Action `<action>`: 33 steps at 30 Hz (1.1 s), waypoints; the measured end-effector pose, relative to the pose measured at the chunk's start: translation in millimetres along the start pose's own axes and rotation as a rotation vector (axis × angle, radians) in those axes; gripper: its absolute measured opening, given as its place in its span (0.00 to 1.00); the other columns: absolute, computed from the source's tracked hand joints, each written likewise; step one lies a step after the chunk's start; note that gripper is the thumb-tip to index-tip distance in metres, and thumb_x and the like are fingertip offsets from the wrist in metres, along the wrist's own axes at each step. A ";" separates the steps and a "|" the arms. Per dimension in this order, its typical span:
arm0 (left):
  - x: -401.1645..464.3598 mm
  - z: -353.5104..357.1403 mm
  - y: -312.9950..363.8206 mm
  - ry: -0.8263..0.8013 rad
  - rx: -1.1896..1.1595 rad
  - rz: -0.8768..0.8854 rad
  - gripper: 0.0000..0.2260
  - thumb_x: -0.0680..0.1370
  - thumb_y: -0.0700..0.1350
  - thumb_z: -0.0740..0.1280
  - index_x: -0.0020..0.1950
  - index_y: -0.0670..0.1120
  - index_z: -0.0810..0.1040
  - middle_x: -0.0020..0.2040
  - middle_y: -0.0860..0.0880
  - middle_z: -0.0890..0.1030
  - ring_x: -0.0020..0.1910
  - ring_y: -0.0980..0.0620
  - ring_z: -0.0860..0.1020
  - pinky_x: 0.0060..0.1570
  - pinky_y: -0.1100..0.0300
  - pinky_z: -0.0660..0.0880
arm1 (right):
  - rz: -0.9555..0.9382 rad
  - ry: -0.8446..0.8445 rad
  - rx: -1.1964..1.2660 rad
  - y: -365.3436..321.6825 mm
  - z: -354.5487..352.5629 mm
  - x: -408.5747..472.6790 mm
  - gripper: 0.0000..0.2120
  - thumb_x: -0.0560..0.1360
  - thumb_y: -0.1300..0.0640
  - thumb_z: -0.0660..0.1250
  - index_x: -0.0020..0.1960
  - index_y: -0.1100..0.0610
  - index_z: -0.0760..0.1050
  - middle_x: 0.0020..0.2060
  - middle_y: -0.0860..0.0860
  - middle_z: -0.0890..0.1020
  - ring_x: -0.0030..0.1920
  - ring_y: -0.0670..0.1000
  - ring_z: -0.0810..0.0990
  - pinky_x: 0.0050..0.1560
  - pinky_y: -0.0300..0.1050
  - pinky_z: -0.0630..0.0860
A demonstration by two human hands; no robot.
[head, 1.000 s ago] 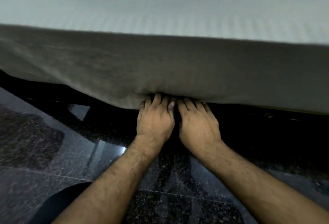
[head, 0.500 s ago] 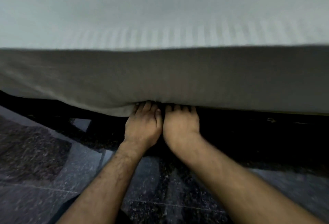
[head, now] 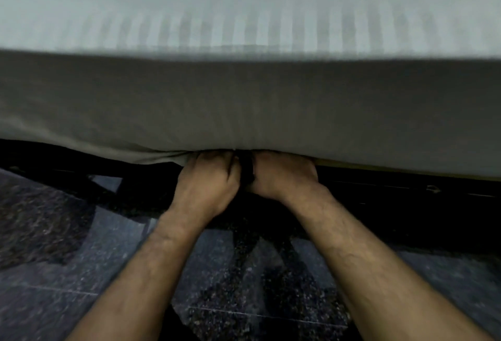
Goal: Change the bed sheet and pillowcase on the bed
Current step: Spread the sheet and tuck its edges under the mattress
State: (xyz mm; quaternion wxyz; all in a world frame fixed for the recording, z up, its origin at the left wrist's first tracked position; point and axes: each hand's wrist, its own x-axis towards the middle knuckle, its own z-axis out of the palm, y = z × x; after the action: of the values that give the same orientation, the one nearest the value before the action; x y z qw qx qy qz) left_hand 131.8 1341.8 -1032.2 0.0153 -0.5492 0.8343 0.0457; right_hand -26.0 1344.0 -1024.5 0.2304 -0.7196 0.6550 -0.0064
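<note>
Head view, my left hand: my left hand (head: 207,183) sits at the lower edge of the mattress side, knuckles up, fingers curled down and forward into the hanging bed sheet (head: 244,107). The fingertips disappear into the fabric fold, so I seem to grip the sheet's edge, though the exact hold is hidden.
Head view, my right hand: my right hand (head: 282,173) lies just beside the left, back of the hand up, fingers pushed under the mattress edge out of sight. I cannot tell how far they are curled or whether they hold cloth.
Head view, my arms: both forearms reach forward from the bottom of the frame and converge toward the middle, wrists fairly straight, the hands close together with a dark gap between them.
Head view, sheet: it covers the top of the bed with faint stripes and drapes down the near side; left of my hands its edge hangs loose, right of them it lies tight.
Head view, floor: dark speckled floor (head: 81,273) lies under my arms.
</note>
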 end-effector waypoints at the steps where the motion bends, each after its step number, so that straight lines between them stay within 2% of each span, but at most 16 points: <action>1: 1.0 1.9 6.3 -0.029 0.064 -0.023 0.13 0.75 0.44 0.56 0.39 0.40 0.77 0.37 0.36 0.79 0.35 0.36 0.79 0.36 0.48 0.75 | -0.014 0.008 0.028 1.6 -1.6 1.0 0.28 0.74 0.30 0.62 0.70 0.40 0.72 0.72 0.45 0.74 0.70 0.54 0.74 0.63 0.50 0.74; 3: 13.0 6.4 12.2 0.015 0.108 -0.065 0.13 0.71 0.42 0.57 0.31 0.39 0.76 0.28 0.38 0.76 0.25 0.40 0.76 0.29 0.56 0.69 | -0.048 0.053 0.049 2.1 -1.6 1.8 0.28 0.75 0.31 0.59 0.72 0.40 0.70 0.74 0.45 0.71 0.73 0.53 0.71 0.66 0.50 0.71; 5: 24.7 4.6 17.2 0.056 0.144 -0.088 0.18 0.71 0.44 0.56 0.27 0.40 0.79 0.27 0.39 0.78 0.24 0.40 0.77 0.29 0.58 0.69 | -0.085 0.101 0.040 2.8 0.5 2.3 0.27 0.75 0.32 0.60 0.71 0.39 0.71 0.74 0.44 0.72 0.72 0.53 0.71 0.66 0.50 0.71; 7: 32.2 -4.6 22.7 0.010 0.080 -0.174 0.21 0.77 0.46 0.54 0.40 0.41 0.85 0.42 0.38 0.85 0.41 0.38 0.84 0.39 0.55 0.74 | -0.142 0.161 0.037 5.5 0.5 2.5 0.25 0.74 0.32 0.61 0.67 0.40 0.73 0.71 0.45 0.75 0.69 0.52 0.74 0.64 0.49 0.73; 9: 37.1 -0.8 17.7 0.018 0.046 -0.246 0.19 0.82 0.47 0.55 0.56 0.43 0.84 0.61 0.40 0.83 0.60 0.39 0.80 0.51 0.54 0.74 | -0.229 0.194 0.010 10.0 0.8 1.5 0.26 0.73 0.34 0.64 0.68 0.43 0.73 0.69 0.47 0.76 0.68 0.53 0.75 0.63 0.47 0.73; 10: 37.1 -5.3 17.0 -0.027 0.017 -0.264 0.18 0.83 0.47 0.55 0.60 0.44 0.83 0.65 0.42 0.81 0.63 0.40 0.78 0.54 0.54 0.72 | -0.270 0.192 -0.016 11.9 -0.1 -0.5 0.29 0.73 0.34 0.66 0.71 0.45 0.71 0.70 0.48 0.76 0.68 0.54 0.74 0.64 0.46 0.72; 12: 37.1 -12.0 14.2 -0.087 -0.010 -0.263 0.17 0.83 0.46 0.55 0.61 0.43 0.82 0.67 0.42 0.79 0.65 0.41 0.76 0.55 0.54 0.71 | -0.322 0.181 -0.053 16.0 0.3 -0.8 0.33 0.74 0.34 0.67 0.74 0.49 0.68 0.71 0.51 0.75 0.69 0.55 0.73 0.66 0.46 0.70; 14: 35.7 -14.3 10.4 -0.095 -0.049 -0.236 0.17 0.84 0.46 0.55 0.62 0.43 0.81 0.69 0.41 0.78 0.66 0.41 0.75 0.57 0.53 0.71 | -0.321 0.178 -0.110 18.0 2.2 -2.0 0.32 0.76 0.35 0.65 0.73 0.52 0.69 0.68 0.54 0.77 0.67 0.58 0.76 0.64 0.48 0.73; 16: 32.6 -16.4 6.5 -0.078 -0.093 -0.198 0.17 0.84 0.46 0.56 0.65 0.43 0.79 0.71 0.41 0.76 0.68 0.40 0.74 0.59 0.53 0.71 | -0.302 0.193 -0.129 14.6 7.0 -10.0 0.25 0.79 0.39 0.62 0.69 0.54 0.72 0.63 0.56 0.80 0.61 0.60 0.79 0.57 0.52 0.79; 19: 30.5 -14.7 -1.9 -0.064 -0.125 -0.131 0.18 0.85 0.48 0.55 0.72 0.45 0.75 0.74 0.42 0.73 0.71 0.41 0.71 0.63 0.52 0.70 | -0.391 0.326 -0.008 9.1 10.9 -30.5 0.13 0.81 0.49 0.61 0.60 0.54 0.77 0.58 0.53 0.82 0.56 0.60 0.82 0.50 0.55 0.81; 22: 31.6 -10.8 -12.7 -0.074 -0.138 -0.070 0.18 0.85 0.47 0.57 0.72 0.44 0.75 0.74 0.41 0.73 0.71 0.40 0.72 0.65 0.52 0.71 | -0.432 0.522 0.224 15.6 5.9 -42.7 0.13 0.80 0.56 0.63 0.62 0.54 0.79 0.57 0.52 0.85 0.57 0.54 0.83 0.56 0.51 0.80; 25: 28.9 -13.1 -18.7 -0.067 -0.236 -0.016 0.17 0.85 0.45 0.59 0.71 0.42 0.76 0.73 0.40 0.74 0.70 0.41 0.73 0.65 0.54 0.70 | -0.407 0.491 0.152 26.9 1.8 -40.5 0.18 0.76 0.62 0.61 0.63 0.54 0.79 0.58 0.53 0.84 0.58 0.55 0.83 0.55 0.54 0.81; 28: 25.5 -15.2 -20.3 -0.009 -0.395 0.055 0.15 0.85 0.47 0.63 0.67 0.42 0.80 0.67 0.46 0.80 0.66 0.51 0.75 0.53 0.66 0.68 | -0.394 0.364 0.036 29.3 3.3 -40.6 0.25 0.76 0.51 0.52 0.70 0.52 0.74 0.65 0.52 0.81 0.62 0.56 0.80 0.60 0.54 0.79; 30: 22.5 -15.6 -22.4 -0.079 -0.636 0.064 0.12 0.83 0.50 0.67 0.61 0.46 0.84 0.58 0.55 0.83 0.56 0.62 0.77 0.50 0.68 0.70 | -0.356 0.312 0.024 28.9 -1.3 -42.1 0.28 0.77 0.43 0.47 0.71 0.50 0.72 0.65 0.53 0.80 0.63 0.56 0.79 0.59 0.53 0.78; 31: 20.4 -16.2 -23.1 -0.140 -0.758 0.081 0.11 0.81 0.51 0.68 0.57 0.47 0.86 0.54 0.56 0.84 0.51 0.63 0.78 0.50 0.66 0.72 | -0.344 0.303 0.018 29.9 -2.8 -42.9 0.28 0.77 0.41 0.46 0.70 0.50 0.71 0.64 0.53 0.81 0.61 0.57 0.80 0.57 0.53 0.78; 33: 14.8 -19.3 -27.6 -0.201 -0.889 0.122 0.13 0.77 0.50 0.71 0.56 0.44 0.86 0.53 0.52 0.86 0.51 0.59 0.80 0.53 0.62 0.76 | -0.336 0.282 0.041 32.6 -4.8 -41.3 0.27 0.77 0.40 0.45 0.68 0.48 0.71 0.62 0.52 0.82 0.60 0.57 0.80 0.55 0.53 0.78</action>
State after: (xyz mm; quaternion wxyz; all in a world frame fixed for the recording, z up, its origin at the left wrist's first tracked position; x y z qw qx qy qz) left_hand 151.7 1315.6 -1015.7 -0.1439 -0.4454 0.7588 0.4530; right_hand -64.0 1380.4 -1019.3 0.1468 -0.8058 0.5514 -0.1586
